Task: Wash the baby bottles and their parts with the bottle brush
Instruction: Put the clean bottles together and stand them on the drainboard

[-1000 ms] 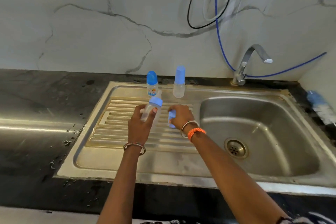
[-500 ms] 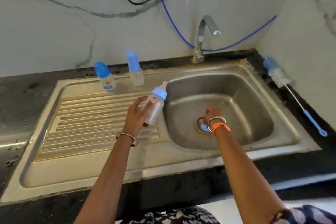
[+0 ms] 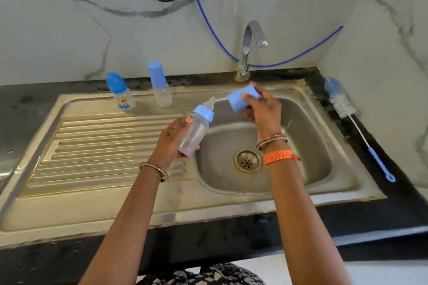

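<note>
My left hand (image 3: 170,143) grips a clear baby bottle (image 3: 194,134) with a blue collar and teat, tilted toward the basin's left edge. Over the back of the basin my right hand (image 3: 262,109) holds a blue bottle cap (image 3: 240,99). Two more bottles stand at the back of the drainboard: a short one with a rounded blue cap (image 3: 121,92) and a taller one with a straight blue cap (image 3: 160,85). The bottle brush (image 3: 356,127) lies on the dark counter to the right of the sink, bristles toward the wall.
The steel sink (image 3: 347,178) has a ribbed drainboard (image 3: 104,146) on the left and a basin with a drain (image 3: 247,161) on the right. A tap (image 3: 249,48) stands behind the basin, not running. Blue and black hoses hang on the marble wall.
My right hand has risen from the drain at the basin's bottom to the back of the basin, the blue cap now showing in it. The left hand keeps hold of the bottle.
</note>
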Demonstrator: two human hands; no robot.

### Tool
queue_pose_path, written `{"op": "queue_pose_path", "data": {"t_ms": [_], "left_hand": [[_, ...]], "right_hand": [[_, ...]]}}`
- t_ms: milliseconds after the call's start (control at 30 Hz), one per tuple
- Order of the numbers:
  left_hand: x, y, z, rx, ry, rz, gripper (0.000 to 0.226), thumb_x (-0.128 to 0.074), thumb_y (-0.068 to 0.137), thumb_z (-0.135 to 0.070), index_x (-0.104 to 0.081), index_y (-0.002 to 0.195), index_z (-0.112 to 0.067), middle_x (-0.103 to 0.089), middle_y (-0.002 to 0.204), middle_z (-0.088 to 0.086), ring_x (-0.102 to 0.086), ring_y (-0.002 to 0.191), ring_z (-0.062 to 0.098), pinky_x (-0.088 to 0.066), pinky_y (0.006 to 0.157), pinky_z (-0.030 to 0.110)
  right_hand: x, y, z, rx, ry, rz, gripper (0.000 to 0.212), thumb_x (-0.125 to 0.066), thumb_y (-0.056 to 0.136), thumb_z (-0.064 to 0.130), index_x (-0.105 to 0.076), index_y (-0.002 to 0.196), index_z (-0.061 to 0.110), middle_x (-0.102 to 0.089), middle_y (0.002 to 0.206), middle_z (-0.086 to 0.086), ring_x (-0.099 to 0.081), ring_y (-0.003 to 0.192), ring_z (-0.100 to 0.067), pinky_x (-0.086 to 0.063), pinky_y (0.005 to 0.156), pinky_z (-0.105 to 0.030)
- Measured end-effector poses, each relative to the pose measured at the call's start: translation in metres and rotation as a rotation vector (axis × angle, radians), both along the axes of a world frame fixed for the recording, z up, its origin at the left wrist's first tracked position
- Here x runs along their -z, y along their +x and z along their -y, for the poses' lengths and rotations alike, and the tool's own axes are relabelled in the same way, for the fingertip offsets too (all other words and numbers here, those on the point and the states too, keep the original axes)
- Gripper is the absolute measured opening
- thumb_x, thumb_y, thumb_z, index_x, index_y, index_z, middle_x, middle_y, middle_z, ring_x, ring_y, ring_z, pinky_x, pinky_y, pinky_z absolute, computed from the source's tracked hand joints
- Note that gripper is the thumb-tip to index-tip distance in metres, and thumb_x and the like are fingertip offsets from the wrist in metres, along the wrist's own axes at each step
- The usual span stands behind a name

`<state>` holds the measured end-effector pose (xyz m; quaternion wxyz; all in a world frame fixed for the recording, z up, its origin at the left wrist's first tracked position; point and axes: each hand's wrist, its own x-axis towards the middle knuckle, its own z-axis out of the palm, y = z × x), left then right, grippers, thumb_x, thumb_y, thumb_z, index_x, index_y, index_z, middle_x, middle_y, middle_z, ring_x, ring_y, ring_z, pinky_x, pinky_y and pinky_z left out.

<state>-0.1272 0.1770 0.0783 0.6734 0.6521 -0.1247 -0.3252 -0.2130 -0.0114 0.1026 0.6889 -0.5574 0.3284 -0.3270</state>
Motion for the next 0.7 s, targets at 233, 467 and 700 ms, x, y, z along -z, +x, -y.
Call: {"op": "queue_pose_path", "data": {"t_ms": [233, 467, 700], "left_hand": [[-0.041, 0.0, -0.007, -0.042, -0.187, 0.049, 0.062, -0.071, 0.058, -0.053, -0.066, 0.104, -0.013, -0.067, 0.096, 0.008, -0.065, 0.077, 0.021, -0.054, 0.057, 0.033], [-0.085, 0.001, -0.039, -0.227, -0.301, 0.105, 0.017, -0.065, 0.079, -0.03, -0.067, 0.086, -0.014, -0.065, 0.08, 0.003, -0.063, 0.068, 0.016, -0.054, 0.051, 0.03], [-0.114, -0.006, -0.05, -0.375, -0.436, 0.015, 0.026, -0.066, 0.083, -0.032, -0.065, 0.095, -0.009, -0.063, 0.089, 0.008, -0.062, 0.079, 0.022, -0.056, 0.066, 0.041]], "right_hand": [[-0.07, 0.038, -0.04, -0.133, -0.241, 0.084, 0.025, -0.069, 0.078, 0.013, -0.052, 0.093, 0.022, -0.062, 0.077, -0.011, -0.059, 0.072, -0.022, -0.056, 0.07, -0.046], [-0.102, 0.059, -0.081, -0.279, -0.397, 0.112, 0.013, -0.065, 0.081, 0.012, -0.054, 0.08, 0.019, -0.062, 0.076, -0.017, -0.059, 0.072, -0.026, -0.054, 0.072, -0.058], [-0.136, 0.081, -0.118, -0.253, -0.508, 0.24, 0.013, -0.061, 0.076, 0.02, -0.05, 0.082, 0.016, -0.052, 0.062, -0.004, -0.047, 0.057, -0.015, -0.045, 0.054, -0.028]]}}
